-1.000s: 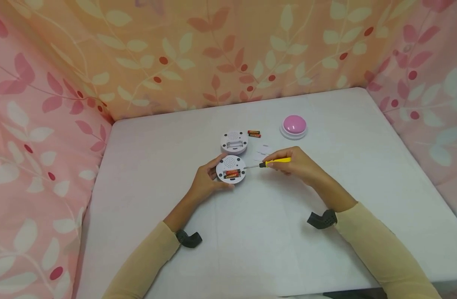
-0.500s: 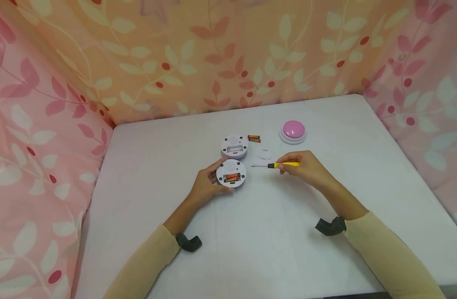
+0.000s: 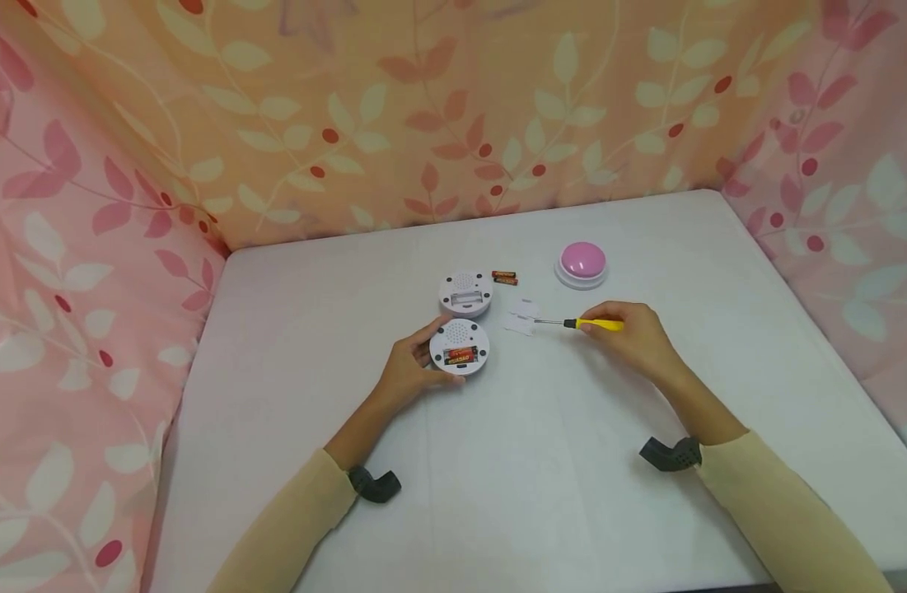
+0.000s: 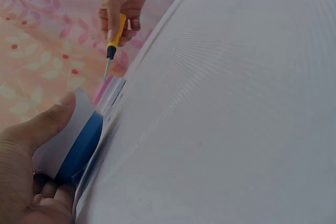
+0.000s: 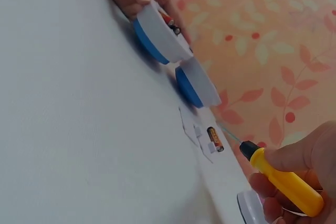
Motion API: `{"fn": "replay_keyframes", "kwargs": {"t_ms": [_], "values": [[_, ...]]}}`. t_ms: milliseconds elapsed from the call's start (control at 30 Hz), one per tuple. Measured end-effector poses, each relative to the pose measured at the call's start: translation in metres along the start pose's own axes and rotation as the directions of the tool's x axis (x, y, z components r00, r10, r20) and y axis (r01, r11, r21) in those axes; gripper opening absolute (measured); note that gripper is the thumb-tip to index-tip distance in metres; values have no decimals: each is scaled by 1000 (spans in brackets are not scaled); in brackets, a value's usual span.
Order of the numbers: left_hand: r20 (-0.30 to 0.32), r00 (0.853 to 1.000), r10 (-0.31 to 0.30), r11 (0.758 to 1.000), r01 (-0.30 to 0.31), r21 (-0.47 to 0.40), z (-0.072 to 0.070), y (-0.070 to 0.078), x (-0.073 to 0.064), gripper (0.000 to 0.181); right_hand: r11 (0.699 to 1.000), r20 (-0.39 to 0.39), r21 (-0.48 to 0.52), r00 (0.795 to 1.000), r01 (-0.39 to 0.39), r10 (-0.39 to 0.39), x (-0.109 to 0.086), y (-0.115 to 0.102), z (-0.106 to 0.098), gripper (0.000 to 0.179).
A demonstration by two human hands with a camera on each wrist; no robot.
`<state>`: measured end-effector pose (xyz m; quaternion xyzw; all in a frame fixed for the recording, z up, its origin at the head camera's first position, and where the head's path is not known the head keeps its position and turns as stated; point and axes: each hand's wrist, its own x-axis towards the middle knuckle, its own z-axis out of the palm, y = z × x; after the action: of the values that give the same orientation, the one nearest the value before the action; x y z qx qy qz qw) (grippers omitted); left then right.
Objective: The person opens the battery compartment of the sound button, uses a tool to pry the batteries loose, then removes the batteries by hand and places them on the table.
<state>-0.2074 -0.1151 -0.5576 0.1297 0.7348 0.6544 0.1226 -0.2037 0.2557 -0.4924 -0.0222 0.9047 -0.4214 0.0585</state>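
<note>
My left hand (image 3: 410, 366) grips the rim of a round white push-button device (image 3: 459, 333), thumb on the near side and fingers at the far side. It lies underside up, with two red batteries (image 3: 460, 356) showing in its uncovered compartment. In the left wrist view its blue dome (image 4: 84, 148) faces the table. My right hand (image 3: 640, 339) holds a yellow screwdriver (image 3: 601, 324) by its handle, the shaft pointing left. The screwdriver's tip overlaps the small white battery covers (image 3: 522, 319) in the head view.
Just behind the held device lies another upturned one (image 3: 465, 290), its battery compartment bare. Two loose batteries (image 3: 505, 278) lie to its right. Farther right stands a pink-topped push button (image 3: 582, 261). Patterned curtains (image 3: 497, 107) hang beyond the table's back edge.
The right hand has drawn the screwdriver to the right, away from the device's rim and over to the battery covers. The left hand keeps its grip in nearly the same place.
</note>
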Motion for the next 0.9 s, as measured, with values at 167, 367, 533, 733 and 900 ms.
{"fn": "replay_keyframes", "kwargs": {"t_ms": [167, 367, 533, 733, 900], "values": [[8, 1000, 27, 1000, -27, 14, -1, -1, -1, 104, 1000, -46, -30, 999, 6, -7, 2, 10, 2, 21], [9, 1000, 21, 1000, -21, 9, -1, -1, 0, 103, 998, -88, -56, 996, 12, -17, 7, 19, 3, 19], [6, 1000, 8, 1000, -8, 9, -1, -2, 0, 102, 998, -91, -62, 995, 33, -39, 9, 24, 3, 18], [7, 1000, -1, 1000, 1, 22, -1, -1, 0, 102, 993, -78, -95, 994, 66, -73, 11, 29, 3, 15], [5, 1000, -3, 1000, 3, 20, 0, 0, 0, 102, 992, -67, -112, 995, 63, -70, 10, 29, 1, 17]]}}
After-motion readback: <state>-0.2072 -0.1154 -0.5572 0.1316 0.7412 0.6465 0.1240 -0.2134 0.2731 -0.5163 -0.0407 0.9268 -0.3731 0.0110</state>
